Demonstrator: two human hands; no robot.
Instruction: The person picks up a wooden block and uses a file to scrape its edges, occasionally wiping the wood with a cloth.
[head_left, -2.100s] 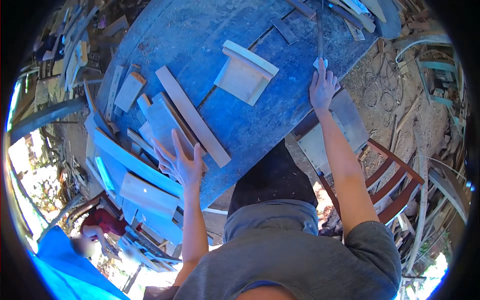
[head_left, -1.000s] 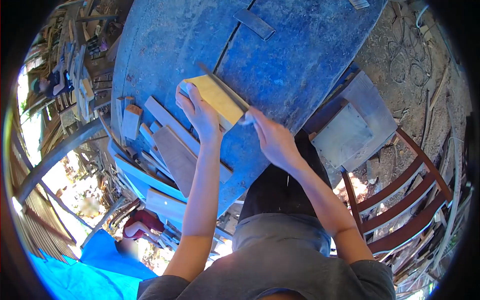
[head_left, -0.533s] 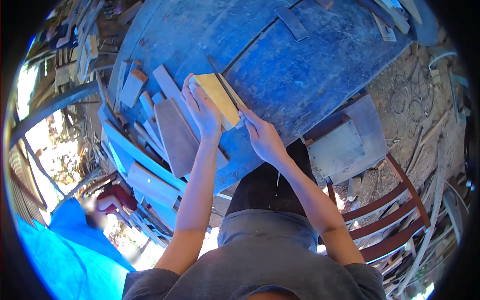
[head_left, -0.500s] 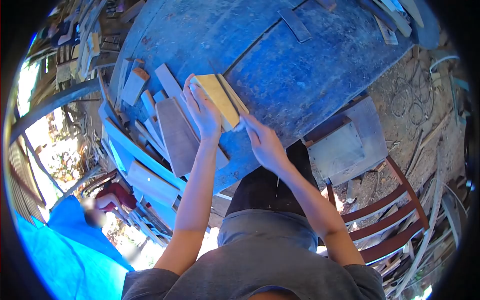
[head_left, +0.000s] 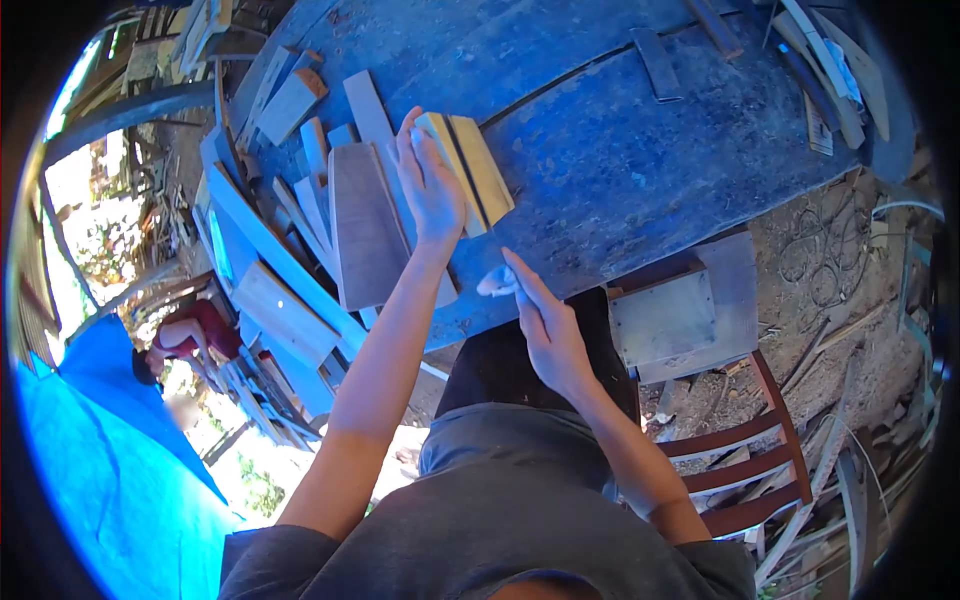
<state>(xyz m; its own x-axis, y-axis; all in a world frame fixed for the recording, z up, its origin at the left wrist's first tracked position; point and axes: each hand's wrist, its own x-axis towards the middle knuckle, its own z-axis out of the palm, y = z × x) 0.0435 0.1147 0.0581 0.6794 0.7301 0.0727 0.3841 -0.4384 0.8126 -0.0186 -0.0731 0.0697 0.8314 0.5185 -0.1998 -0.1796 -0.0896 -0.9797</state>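
My left hand [head_left: 432, 195] lies along the left side of a pale yellow wooden block [head_left: 478, 165] and steadies it on the blue table. A dark stripe runs down the length of the block. My right hand [head_left: 548, 325] is off the block, near the table's front edge. Between its thumb and fingers is a small whitish wad [head_left: 497, 282], too blurred to name more exactly. To the left of my left hand lies a wide brown board [head_left: 365, 225], with a narrower plank [head_left: 370, 110] beyond it.
The blue worktable [head_left: 590, 180] carries more offcuts at its left, among them a thick block [head_left: 292, 105]. A dark flat piece [head_left: 656, 65] lies toward the back. A wooden chair [head_left: 735, 440] stands at the right. Another person [head_left: 195, 325] sits at the far left.
My right hand has drawn back from the near end of the block with the whitish wad. The block has turned slightly, and its dark stripe shows more clearly. The camera view has shifted.
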